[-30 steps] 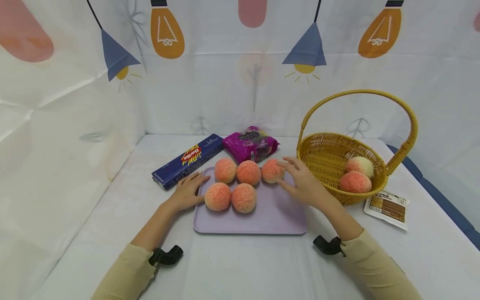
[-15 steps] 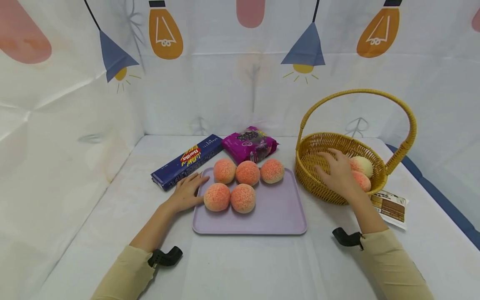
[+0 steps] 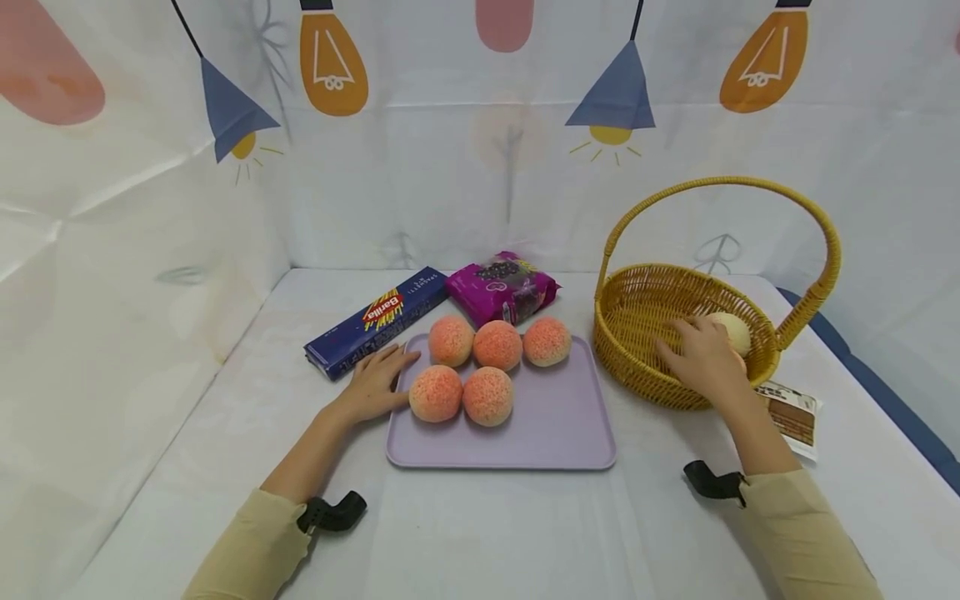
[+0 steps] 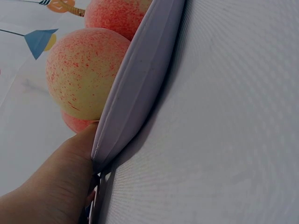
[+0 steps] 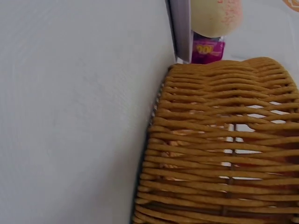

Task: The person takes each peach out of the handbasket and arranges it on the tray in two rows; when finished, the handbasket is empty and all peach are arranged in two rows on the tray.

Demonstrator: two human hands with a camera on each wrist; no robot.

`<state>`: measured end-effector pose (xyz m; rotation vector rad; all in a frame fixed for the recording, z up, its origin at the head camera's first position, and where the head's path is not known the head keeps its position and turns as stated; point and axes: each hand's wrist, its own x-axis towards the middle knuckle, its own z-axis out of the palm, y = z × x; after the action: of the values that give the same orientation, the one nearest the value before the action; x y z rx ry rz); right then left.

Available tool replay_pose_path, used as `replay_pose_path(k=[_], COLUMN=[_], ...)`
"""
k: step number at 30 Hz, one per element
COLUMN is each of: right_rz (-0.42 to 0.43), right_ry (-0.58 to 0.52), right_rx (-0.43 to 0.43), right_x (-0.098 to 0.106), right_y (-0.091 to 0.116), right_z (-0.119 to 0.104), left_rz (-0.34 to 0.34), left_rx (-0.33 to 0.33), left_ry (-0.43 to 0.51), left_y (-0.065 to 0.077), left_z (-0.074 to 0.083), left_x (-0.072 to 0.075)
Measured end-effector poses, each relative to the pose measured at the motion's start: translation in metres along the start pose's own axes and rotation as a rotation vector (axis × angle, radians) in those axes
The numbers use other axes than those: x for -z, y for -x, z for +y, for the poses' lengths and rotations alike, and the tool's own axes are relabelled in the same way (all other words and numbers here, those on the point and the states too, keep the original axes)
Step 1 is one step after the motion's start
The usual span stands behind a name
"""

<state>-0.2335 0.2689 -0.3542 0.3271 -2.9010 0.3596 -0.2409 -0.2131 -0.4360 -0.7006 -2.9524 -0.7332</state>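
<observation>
My left hand (image 3: 372, 387) rests against the left edge of the lilac tray (image 3: 562, 417), its thumb beside a peach (image 3: 435, 393). In the left wrist view, that thumb (image 4: 60, 172) meets the tray's rim near the peaches. Several pink-and-cream peaches, among them one at the right (image 3: 546, 342), sit on the tray in two rows. Over the right part of the wicker basket (image 3: 637, 371), my right hand (image 3: 705, 358) reaches inside, thumb and forefinger spread apart. It mostly covers one peach there; a pale peach (image 3: 733, 333) shows behind it. In the right wrist view, the basket's weave (image 5: 224, 154) hides the hand.
A blue spaghetti box (image 3: 378, 321) lies behind the tray's left corner, and a purple snack packet (image 3: 502, 287) behind its back edge. The basket's tall handle (image 3: 720, 181) arches above my right hand. A brown-and-white sachet (image 3: 791, 417) lies partly behind my right wrist.
My right hand has gone from the tray's right peach, which stays there, into the basket, then farther right over the peaches inside. My left hand has stayed at the tray's edge.
</observation>
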Motion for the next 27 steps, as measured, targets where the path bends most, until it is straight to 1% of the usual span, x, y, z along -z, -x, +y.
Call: replay_pose_path(k=[4, 5, 7, 13, 17, 21, 27], right_rz=[-0.052, -0.061, -0.072, -0.144, -0.171, -0.172, -0.210], right_ry=[0.025, 0.022, 0.015, 0.006, 0.023, 0.037, -0.003], right_rx=[0.054, 0.053, 0.021, -0.090, -0.103, -0.098, -0.112], right_x=[0.005, 0.005, 0.006, 0.009, 0.012, 0.013, 0.013], right_y=[0.004, 0.005, 0.008, 0.012, 0.011, 0.010, 0.012], right_z=[0.005, 0.006, 0.010, 0.016, 0.014, 0.012, 0.012], left_rz=[0.005, 0.005, 0.004, 0.001, 0.004, 0.007, 0.016], left_rx=[0.001, 0.001, 0.001, 0.008, 0.010, 0.003, 0.003], left_ry=[-0.006, -0.006, -0.008, -0.001, -0.006, -0.006, -0.006], left_y=[0.000, 0.000, 0.000, 0.000, 0.000, 0.000, 0.001], left_z=[0.000, 0.000, 0.000, 0.001, 0.000, 0.000, -0.001], left_x=[0.000, 0.000, 0.000, 0.000, -0.001, -0.002, -0.003])
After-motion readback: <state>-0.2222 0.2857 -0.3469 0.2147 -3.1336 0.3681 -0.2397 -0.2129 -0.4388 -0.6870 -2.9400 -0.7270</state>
